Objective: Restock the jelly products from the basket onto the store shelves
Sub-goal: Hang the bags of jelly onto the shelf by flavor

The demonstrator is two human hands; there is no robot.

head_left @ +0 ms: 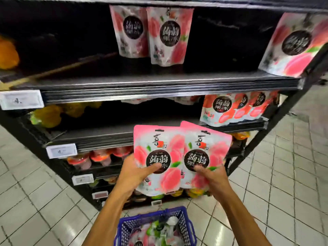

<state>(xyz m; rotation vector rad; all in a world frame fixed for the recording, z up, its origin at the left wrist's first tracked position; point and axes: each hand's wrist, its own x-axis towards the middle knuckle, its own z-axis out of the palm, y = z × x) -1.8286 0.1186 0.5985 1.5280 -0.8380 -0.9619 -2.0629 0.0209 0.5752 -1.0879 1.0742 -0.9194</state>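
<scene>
My left hand (136, 176) grips a pink peach jelly pouch (158, 148) by its lower half, thumb on the front. My right hand (211, 178) holds a second matching pouch (207, 146), which overlaps the first from behind on the right. Both pouches are upright, in front of the black shelving at about the second shelf's height. The blue basket (186, 221) sits on the floor below my arms with more pouches inside. Two peach pouches (165, 34) stand at the middle of the upper shelf (159, 82), and another pouch (292, 45) stands at its right end.
A row of peach pouches (236, 109) fills the right end of the second shelf (106, 137). Yellow and orange packs (48, 114) lie at the left. Jelly cups (99, 157) line the lower shelves. White price tags (21, 99) hang on shelf edges. Grey tiled floor (284, 174) surrounds the rack.
</scene>
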